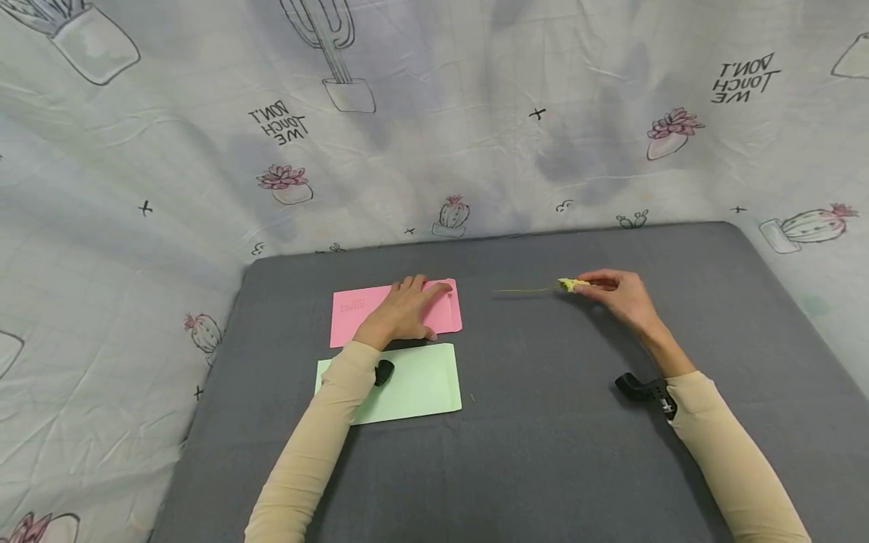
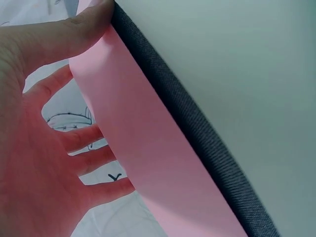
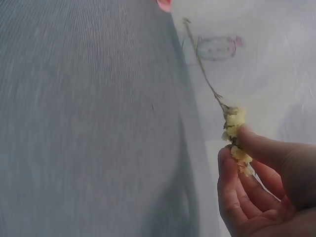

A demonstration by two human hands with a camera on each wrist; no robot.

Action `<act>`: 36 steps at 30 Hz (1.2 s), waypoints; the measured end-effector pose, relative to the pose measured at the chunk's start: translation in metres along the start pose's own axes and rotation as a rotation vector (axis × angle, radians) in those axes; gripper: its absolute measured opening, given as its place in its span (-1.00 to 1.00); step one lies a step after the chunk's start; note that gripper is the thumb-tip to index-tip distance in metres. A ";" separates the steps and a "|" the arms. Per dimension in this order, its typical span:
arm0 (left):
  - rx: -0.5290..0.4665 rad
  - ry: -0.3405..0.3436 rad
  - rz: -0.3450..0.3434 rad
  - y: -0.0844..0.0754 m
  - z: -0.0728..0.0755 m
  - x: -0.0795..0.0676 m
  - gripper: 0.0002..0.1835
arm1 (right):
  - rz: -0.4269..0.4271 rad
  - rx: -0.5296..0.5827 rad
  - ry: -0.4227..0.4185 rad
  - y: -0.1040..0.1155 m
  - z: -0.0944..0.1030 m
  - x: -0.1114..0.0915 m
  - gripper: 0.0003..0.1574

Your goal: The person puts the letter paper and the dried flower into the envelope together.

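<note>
My left hand (image 1: 406,311) rests across a pink envelope (image 1: 354,315) on the grey table, fingers spread and fairly straight. In the left wrist view the thumb (image 2: 86,27) touches its near edge; the other fingertips are hidden behind the far edge. A pale green envelope (image 1: 421,385) lies just nearer, partly under the left forearm. Over to the right, my right hand (image 1: 621,296) pinches a small yellow dried flower (image 3: 236,118) by its blossoms between thumb and fingers. Its long thin stem (image 3: 204,69) points left, held above the table.
The grey table (image 1: 543,452) has a raised-looking back edge against a white curtain (image 1: 475,136) printed with cacti. A tiny fleck (image 1: 473,397) lies right of the green envelope. Black wrist mounts (image 1: 641,388) sit at both cuffs.
</note>
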State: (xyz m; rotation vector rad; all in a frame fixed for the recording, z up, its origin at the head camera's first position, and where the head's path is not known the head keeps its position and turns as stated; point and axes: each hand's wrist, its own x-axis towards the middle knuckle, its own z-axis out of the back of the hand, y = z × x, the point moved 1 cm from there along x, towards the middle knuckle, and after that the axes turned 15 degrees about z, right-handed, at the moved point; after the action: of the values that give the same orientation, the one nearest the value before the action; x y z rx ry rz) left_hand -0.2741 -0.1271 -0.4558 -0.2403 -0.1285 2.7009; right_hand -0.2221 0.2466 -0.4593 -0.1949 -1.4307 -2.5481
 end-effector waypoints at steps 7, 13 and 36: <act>0.014 -0.021 -0.001 -0.002 -0.003 -0.001 -0.04 | -0.068 0.176 0.058 0.005 -0.016 0.009 -0.51; 0.007 -0.019 -0.002 -0.001 -0.002 0.001 -0.05 | -0.052 0.182 0.084 0.012 -0.031 0.019 -0.54; -0.018 0.015 0.083 -0.010 0.007 0.019 -0.05 | 0.001 0.346 0.209 0.023 -0.074 0.072 -0.65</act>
State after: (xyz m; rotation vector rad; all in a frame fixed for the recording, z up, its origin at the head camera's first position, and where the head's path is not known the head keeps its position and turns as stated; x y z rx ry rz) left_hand -0.2887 -0.1105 -0.4508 -0.2772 -0.1419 2.7806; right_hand -0.2865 0.1626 -0.4629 0.1226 -1.7467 -2.1946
